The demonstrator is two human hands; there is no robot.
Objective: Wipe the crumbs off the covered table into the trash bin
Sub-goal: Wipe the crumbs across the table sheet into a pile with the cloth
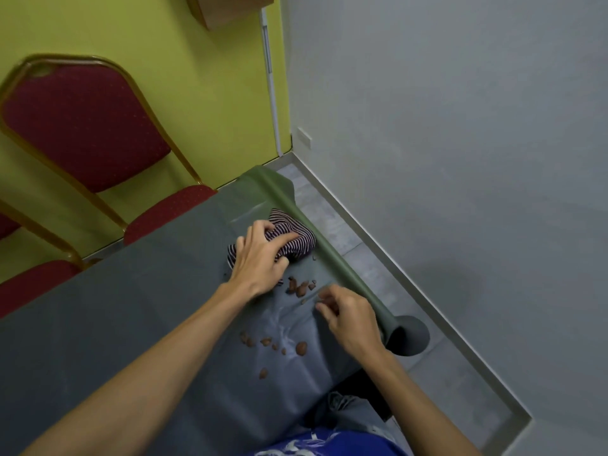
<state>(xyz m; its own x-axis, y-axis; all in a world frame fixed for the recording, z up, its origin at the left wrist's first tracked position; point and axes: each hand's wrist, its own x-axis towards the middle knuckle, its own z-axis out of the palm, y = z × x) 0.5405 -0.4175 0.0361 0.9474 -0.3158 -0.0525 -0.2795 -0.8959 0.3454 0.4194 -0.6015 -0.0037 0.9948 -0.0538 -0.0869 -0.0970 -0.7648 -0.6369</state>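
- One view, head cam, looking down over the right end of the tabletop (131, 307).
- Left grip (260, 258) is clamped on a bunched striped cloth (292, 240), which is pressed onto the grey-green cover (197, 258) near the far right edge.
- Right grip (348, 315) rests on the cover at the right edge with its fingers curled. Can't tell if it pinches the cover or holds nothing.
- Crumbs (301, 287): brown bits in a cluster between the two grips, more scattered nearer the body, and one stray lower down.
- The cover's right edge is curled up into a rolled lip (329, 251), which will stop crumbs from sliding off there.
- Trash bin: can't pick it out for sure. A dark shape (362, 386) under the near right corner might be it.
- Two red chairs (85, 126) stand on the far side, well apart from the work.
- Step in hand, my read: gathering the crumbs with the cloth.
- To do it well: keep the cloth flat and low, drag toward the body in one slow pass, and sweep the far cluster into the near scatter.
- Use the right grip to hold the cover taut so it doesn't wrinkle, then funnel the pile off the near corner.
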